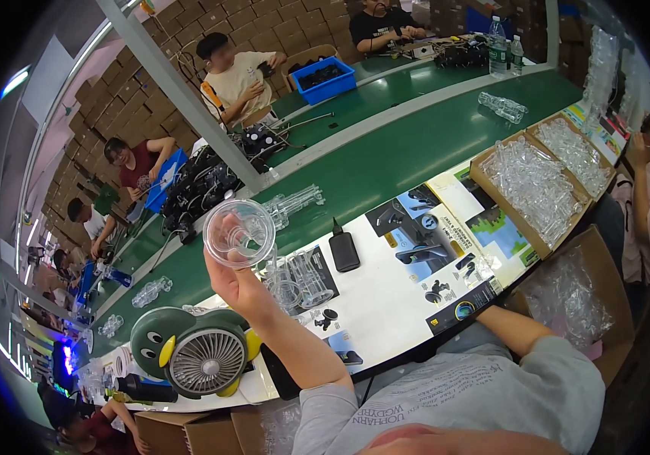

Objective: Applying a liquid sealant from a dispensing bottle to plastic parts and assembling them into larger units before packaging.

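My left hand (235,287) is raised over the near table. Its fingers are closed on a clear round plastic part (268,227), a shallow dish with a circular rim, and they show through it. Just beyond it on the green belt lie clear plastic tubes (298,203). More clear plastic parts (310,282) lie in a row on the white tabletop beside my left wrist. My right forearm (518,327) runs down by the table's near edge, and the right hand is hidden there.
A green duck-shaped fan (207,362) stands left of my forearm. Near the middle lies a black rectangular device (344,251). Cardboard trays of clear parts (526,186) stand at the right. Past the green belt (385,163), people work beside blue bins (325,85). A metal post (188,98) rises from the line.
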Demonstrator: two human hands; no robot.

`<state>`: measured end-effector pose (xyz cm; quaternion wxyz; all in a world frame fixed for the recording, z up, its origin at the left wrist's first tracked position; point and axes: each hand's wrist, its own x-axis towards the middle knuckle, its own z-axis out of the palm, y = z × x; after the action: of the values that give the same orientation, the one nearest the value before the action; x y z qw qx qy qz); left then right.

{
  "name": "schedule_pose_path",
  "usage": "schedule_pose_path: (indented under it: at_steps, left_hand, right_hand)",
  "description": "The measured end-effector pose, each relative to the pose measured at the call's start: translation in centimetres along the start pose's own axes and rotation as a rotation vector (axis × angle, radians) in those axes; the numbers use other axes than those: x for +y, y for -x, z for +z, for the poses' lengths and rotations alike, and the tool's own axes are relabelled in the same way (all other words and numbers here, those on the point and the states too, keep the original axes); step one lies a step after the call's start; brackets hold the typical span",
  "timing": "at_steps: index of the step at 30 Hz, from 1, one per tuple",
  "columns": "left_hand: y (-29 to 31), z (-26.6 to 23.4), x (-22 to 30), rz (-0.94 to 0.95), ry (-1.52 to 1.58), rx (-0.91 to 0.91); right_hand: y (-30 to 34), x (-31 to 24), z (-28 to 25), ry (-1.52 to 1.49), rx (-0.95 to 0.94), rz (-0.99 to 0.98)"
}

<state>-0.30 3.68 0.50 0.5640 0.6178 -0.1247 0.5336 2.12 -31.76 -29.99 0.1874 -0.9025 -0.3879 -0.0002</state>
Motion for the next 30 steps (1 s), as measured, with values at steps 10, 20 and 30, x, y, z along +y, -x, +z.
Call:
schedule_pose_path:
  at_steps: [10,20,30]
  left_hand:
    - [0.2,0.6,0.1,-0.027,-0.074,-0.037]
    - [0.2,0.9,0.4,-0.033,-0.030,-0.109]
    - [0.2,0.8,0.7,-0.036,0.035,-0.110]
  right_hand:
    - [-2.1,4.3,-2.0,-0.019,0.006,-0.024]
    - [-1.8,3.7,-0.5,0.017,-0.052,-0.135]
    - [-3.6,9.2,-2.1,0.020,-0.084,-0.224]
